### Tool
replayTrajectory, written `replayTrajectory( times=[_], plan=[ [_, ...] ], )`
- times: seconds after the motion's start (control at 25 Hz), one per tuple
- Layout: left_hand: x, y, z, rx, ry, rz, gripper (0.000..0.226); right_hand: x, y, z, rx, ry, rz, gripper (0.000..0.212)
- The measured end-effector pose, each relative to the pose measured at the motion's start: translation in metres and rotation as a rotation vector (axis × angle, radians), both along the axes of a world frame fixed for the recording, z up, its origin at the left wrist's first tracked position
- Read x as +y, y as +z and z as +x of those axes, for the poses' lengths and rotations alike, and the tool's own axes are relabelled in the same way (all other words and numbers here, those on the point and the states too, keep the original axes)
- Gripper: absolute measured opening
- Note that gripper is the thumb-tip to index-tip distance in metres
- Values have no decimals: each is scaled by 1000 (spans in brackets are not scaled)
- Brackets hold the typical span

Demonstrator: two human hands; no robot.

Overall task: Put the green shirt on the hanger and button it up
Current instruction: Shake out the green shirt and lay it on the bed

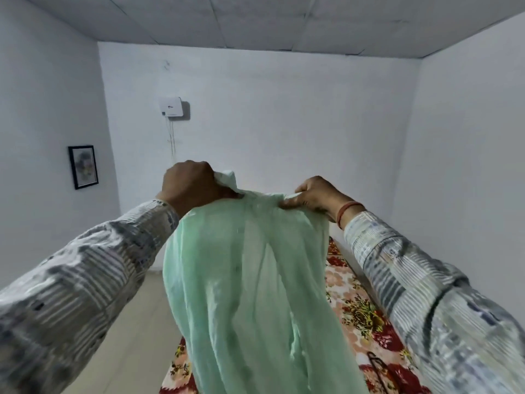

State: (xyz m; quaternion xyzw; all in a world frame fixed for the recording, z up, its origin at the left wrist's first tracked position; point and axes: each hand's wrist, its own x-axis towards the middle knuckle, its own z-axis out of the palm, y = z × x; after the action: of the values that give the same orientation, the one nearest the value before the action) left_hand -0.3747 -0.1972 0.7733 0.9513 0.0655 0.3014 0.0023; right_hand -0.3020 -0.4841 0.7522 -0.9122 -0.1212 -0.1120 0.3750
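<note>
The pale green shirt (pixel 250 285) hangs in the air in front of me, held up by its top edge. My left hand (pixel 193 186) grips a bunch of the cloth at the upper left in a fist. My right hand (pixel 315 194) pinches the top edge at the upper right. The shirt falls down over the bed and is blurred by motion. A thin dark hanger (pixel 376 371) lies on the bed at the lower right, partly cut off by my right sleeve.
A bed with a red floral sheet (pixel 349 294) lies below the shirt, against the right wall. Beige floor (pixel 136 322) shows to the left. A white box (pixel 172 107) and a framed picture (pixel 83 166) hang on the walls.
</note>
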Motion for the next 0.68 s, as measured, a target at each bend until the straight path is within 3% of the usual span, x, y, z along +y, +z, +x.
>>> replayTrajectory(
  times=[0.08,0.16,0.24,0.32,0.4,0.48,0.52,0.6,0.68],
  plan=[
    [-8,-6,-1,59,-7,-45,83,-6,1,-8,94,-114,-223,67],
    [-12,-11,-5,260,-243,-464,61,-8,-3,-17,103,-138,-221,56],
    [-14,-15,-14,446,-499,-972,31,-12,-9,-23,124,15,115,35],
    [-10,-18,-25,490,-695,-1220,23,-17,-14,-36,186,206,449,29],
    [-3,-19,-29,464,-827,-1263,18,-28,-14,-43,128,240,326,32],
    [-1,-12,-38,465,-786,-1119,24,-38,-5,-56,87,169,-63,40],
    [-2,-8,-46,522,-741,-1044,26,-41,1,-64,121,186,-160,45],
    [0,-3,-60,680,-835,-1024,34,-45,13,-82,207,343,-29,39],
    [-1,0,-72,736,-1046,-1161,58,-49,23,-103,291,557,353,21]
  ],
)
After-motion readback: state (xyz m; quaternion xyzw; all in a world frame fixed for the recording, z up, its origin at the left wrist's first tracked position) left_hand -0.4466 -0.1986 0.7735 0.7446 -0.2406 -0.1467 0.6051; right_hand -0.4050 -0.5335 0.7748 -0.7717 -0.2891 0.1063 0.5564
